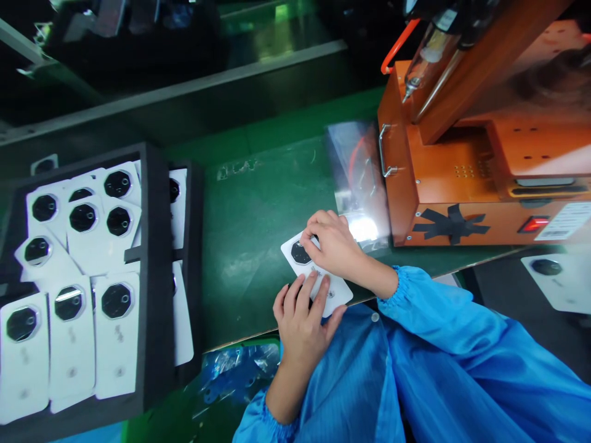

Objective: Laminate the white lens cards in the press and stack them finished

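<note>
A white phone back cover with a black octagonal camera window lies tilted on the green work mat near its front edge. My left hand rests on the cover's lower part, fingers spread flat over its printed marks. At the camera window's right edge is my right hand, thumb and fingers curled together in a pinch. Whatever is between those fingertips, if anything, is too small to make out.
To the left, a dark foam tray holds several similar covers. An orange machine stands at the right, beside a clear plastic sheet. Another cover lies at far right. Below the mat is a green bin with crumpled film.
</note>
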Motion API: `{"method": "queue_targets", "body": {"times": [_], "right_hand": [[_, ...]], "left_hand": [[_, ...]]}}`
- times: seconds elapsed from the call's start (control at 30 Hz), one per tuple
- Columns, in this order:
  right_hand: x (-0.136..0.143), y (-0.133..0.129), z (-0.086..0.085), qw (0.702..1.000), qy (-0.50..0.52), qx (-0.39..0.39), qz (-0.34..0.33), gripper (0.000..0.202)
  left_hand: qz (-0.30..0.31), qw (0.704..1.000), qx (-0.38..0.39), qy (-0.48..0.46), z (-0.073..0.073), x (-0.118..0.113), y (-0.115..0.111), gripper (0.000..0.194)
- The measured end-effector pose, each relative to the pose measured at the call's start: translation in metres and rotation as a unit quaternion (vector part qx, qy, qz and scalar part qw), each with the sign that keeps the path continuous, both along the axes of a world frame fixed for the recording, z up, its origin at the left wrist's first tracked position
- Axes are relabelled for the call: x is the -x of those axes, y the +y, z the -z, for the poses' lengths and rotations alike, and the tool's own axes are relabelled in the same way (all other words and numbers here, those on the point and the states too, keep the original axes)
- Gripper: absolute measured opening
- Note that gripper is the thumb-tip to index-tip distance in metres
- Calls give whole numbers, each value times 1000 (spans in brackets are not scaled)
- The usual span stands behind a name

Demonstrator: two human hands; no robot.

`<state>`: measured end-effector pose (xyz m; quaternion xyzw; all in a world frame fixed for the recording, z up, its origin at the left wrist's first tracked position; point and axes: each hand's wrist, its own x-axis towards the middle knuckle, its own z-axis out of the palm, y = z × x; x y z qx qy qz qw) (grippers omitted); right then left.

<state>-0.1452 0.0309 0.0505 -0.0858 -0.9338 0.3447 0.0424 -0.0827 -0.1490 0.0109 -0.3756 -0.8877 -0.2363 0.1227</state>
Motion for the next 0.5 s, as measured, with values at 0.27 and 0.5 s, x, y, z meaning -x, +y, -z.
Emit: {"method": "queue_targets", "body": {"times": [0.27, 0.5], "right_hand": [[-1, 2, 1, 1000, 12, -3, -1, 15], [-5, 4, 0, 999, 48, -25, 3, 20]], "left_hand": [[1, 1000, 6, -3, -3, 0, 0, 52], [-2, 1000, 7, -6, -3, -1, 0, 52]]}}
